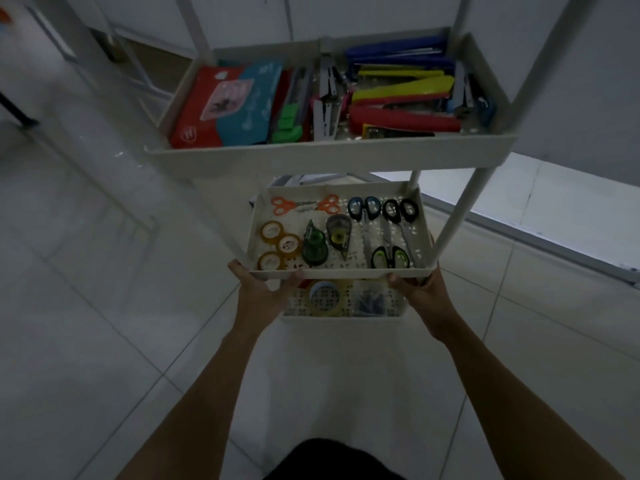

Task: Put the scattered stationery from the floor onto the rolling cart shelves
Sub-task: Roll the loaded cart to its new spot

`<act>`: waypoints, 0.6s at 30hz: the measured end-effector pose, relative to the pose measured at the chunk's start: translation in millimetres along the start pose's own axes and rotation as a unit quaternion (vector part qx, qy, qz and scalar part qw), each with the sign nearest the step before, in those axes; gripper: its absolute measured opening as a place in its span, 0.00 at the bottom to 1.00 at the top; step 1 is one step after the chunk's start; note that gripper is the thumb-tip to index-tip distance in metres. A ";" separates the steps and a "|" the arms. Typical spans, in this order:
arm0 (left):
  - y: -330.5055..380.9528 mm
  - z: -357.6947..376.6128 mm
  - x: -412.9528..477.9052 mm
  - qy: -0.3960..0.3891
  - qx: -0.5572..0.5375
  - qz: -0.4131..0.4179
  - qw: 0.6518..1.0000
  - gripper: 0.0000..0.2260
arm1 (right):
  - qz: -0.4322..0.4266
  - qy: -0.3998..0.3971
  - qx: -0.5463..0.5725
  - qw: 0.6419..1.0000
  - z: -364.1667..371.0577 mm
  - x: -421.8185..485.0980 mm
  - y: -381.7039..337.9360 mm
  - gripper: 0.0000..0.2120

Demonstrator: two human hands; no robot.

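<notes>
Both hands grasped the front corners of the cart's point(453, 216) middle shelf point(343, 273): the left hand point(261, 289) held the left corner with its thumb over the rim, and the right hand point(417, 289) held the right corner the same way. The stationery lay on the shelves. On the middle shelf were orange scissors point(304, 205) at the back, three tape rolls point(280, 244) at the left, two correction tapes point(314, 249) in the middle, and blue, black and green-handled scissors point(390, 258) at the right. The top shelf point(311, 157) held a red pouch point(204, 105) overlapped by a teal one, green markers and coloured staplers point(401, 91). The bottom shelf point(343, 319), partly hidden, carried a big tape roll point(323, 297) beside a bag of dark small pieces point(372, 301). The cart stood on a pale tiled floor point(104, 306).
</notes>
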State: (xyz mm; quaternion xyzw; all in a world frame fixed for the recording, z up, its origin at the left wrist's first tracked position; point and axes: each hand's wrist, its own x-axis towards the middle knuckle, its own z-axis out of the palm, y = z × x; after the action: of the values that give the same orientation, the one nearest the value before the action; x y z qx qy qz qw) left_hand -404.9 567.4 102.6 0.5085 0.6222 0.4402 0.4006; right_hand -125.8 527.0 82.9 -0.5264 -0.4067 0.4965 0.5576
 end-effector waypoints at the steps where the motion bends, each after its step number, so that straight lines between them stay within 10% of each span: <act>1: 0.0 -0.5 1.0 -0.003 0.010 0.006 1.000 0.37 | 0.003 -0.002 -0.001 1.000 -0.2 0.3 -2.2 0.36; 18: -41.9 5.6 12.0 -0.031 -0.123 0.106 0.986 0.42 | -0.074 0.060 -0.006 0.995 7.0 -13.2 10.2 0.29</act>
State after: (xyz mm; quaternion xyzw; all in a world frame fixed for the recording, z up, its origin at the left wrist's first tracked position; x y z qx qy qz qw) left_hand -413.2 576.1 60.4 0.5322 0.4931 0.5374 0.4299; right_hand -136.3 514.8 74.5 -0.5275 -0.4131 0.4187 0.6131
